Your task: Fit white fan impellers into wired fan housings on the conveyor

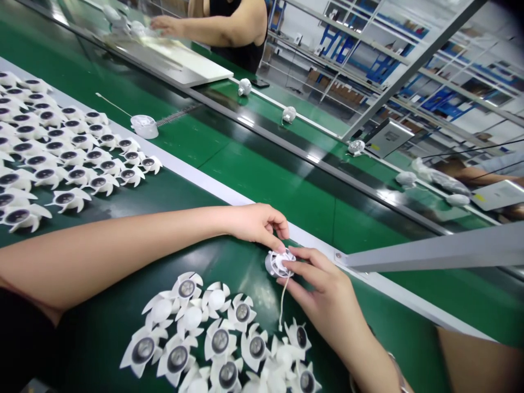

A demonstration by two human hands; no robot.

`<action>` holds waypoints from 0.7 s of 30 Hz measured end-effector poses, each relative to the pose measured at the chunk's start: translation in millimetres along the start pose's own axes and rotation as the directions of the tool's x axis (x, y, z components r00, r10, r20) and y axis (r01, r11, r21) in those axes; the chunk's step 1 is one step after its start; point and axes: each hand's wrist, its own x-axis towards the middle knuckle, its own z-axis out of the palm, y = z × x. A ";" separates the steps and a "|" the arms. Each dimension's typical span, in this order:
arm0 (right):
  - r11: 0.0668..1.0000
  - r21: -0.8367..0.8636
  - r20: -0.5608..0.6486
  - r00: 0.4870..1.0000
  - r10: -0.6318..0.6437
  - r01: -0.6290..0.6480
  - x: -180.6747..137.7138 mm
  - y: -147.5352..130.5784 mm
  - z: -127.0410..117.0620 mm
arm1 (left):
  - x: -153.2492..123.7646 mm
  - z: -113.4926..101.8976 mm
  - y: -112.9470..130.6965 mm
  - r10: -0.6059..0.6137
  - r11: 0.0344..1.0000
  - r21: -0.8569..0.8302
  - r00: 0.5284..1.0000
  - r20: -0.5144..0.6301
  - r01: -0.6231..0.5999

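Observation:
A small round white fan housing (272, 264) with an open, spoked face sits at the near edge of the green work surface. My right hand (327, 281) is closed on its right side, thumb below and fingertips across the face. A thin white cable (282, 303) hangs from it towards me. My left hand (257, 225) reaches over from the left, its thumb tip touching the housing's top. Its fingers are loosely curled, apart from the thumb, and hold nothing I can see. Several white fan blade wheels (220, 341) with dark round hubs lie just below, some turned hub-down.
Many more blade wheels (69, 199) stand in rows at left. Another white housing with a cable (144, 126) rests on the green conveyor belt (245, 164). A grey metal bar (426, 251) juts in from the right. Across the belt, a co-worker's arm (213, 31) works over a white board (196, 63).

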 end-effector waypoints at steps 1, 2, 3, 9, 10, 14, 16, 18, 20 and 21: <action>1.000 -0.009 -0.003 1.000 0.009 -0.009 0.2 -1.8 0.2 | -0.2 0.1 1.3 -0.001 1.000 0.004 1.000 0.006 0.001; 1.000 -0.023 -0.007 1.000 0.013 -0.013 0.3 -3.5 0.2 | -0.8 0.6 2.5 0.001 1.000 0.012 1.000 0.011 -0.001; 0.999 -0.039 -0.009 1.000 0.016 -0.016 0.2 -4.8 -0.1 | -1.9 1.5 3.7 0.008 1.000 0.023 1.000 0.015 -0.008; 0.999 0.044 -0.010 1.000 0.004 -0.004 -0.3 -2.3 0.3 | -6.9 5.2 7.8 0.067 0.995 0.068 0.997 0.043 -0.070; 0.998 0.054 -0.017 1.000 0.008 -0.007 0.1 -2.2 2.1 | -6.4 4.5 8.0 0.070 0.995 0.072 0.996 0.050 -0.074; 0.999 0.001 -0.067 0.997 0.046 -0.046 3.2 -7.2 10.9 | -4.3 0.6 7.6 0.080 0.989 0.115 0.992 0.095 -0.091; 0.999 -0.011 -0.070 0.996 0.047 -0.047 4.4 -9.3 11.1 | -5.4 0.0 6.2 0.071 0.992 0.098 0.994 0.087 -0.079; 0.999 0.031 -0.043 0.999 0.028 -0.027 4.5 -7.7 7.4 | -7.7 -0.1 3.7 0.044 0.998 0.042 0.997 0.060 -0.047; 0.996 0.089 0.030 1.000 -0.006 0.003 3.4 -1.2 2.7 | -10.1 -1.2 1.0 0.017 0.999 -0.027 1.000 0.018 -0.017; 0.995 0.097 0.070 0.997 -0.019 0.012 2.7 3.6 1.0 | -11.0 -2.2 0.0 0.015 0.999 -0.052 1.000 -0.006 -0.015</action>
